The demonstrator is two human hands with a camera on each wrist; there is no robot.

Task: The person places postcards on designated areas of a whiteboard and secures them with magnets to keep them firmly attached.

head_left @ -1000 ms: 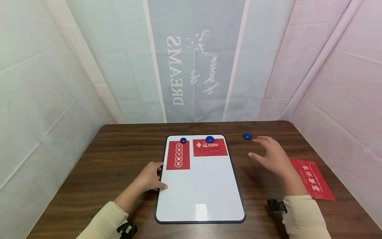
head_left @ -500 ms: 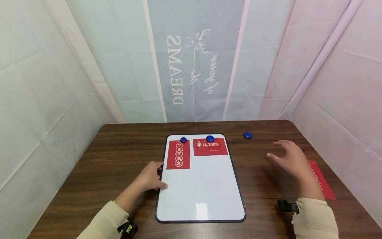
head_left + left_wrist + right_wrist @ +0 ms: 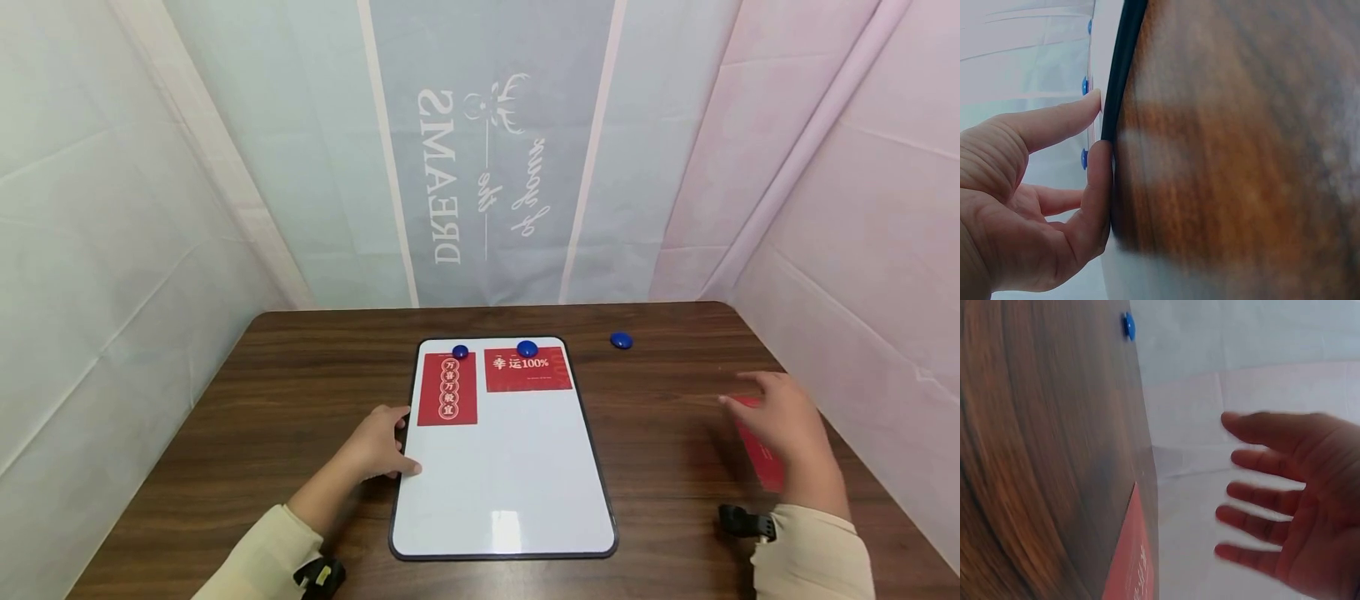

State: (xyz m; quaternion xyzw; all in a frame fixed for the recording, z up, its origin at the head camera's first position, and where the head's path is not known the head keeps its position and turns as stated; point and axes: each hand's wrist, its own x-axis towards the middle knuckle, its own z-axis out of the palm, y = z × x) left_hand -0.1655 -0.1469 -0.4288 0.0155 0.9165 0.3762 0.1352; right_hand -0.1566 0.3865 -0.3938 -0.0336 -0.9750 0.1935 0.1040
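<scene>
the desk (image 3: pixel 300 400) was dark brown wood grain w/ rounded far corners, hemmed in by cloth walls on three sides. a whiteboard (image 3: pixel 502 483) w/ a black rim lay flat at the middle, long side running front to back. a loose blue magnet (image 3: pixel 621 340) sat on the bare wood near the far edge, well apart from the board's right corner. a red card (image 3: pixel 761 454) lay flat towards the right edge, partly covered by the right hand (image 3: pixel 787 429) above it. the left hand (image 3: pixel 375 450) rested on the wood at the board's left rim, fingers (image 3: pixel 1094 181) touching that rim.
</scene>
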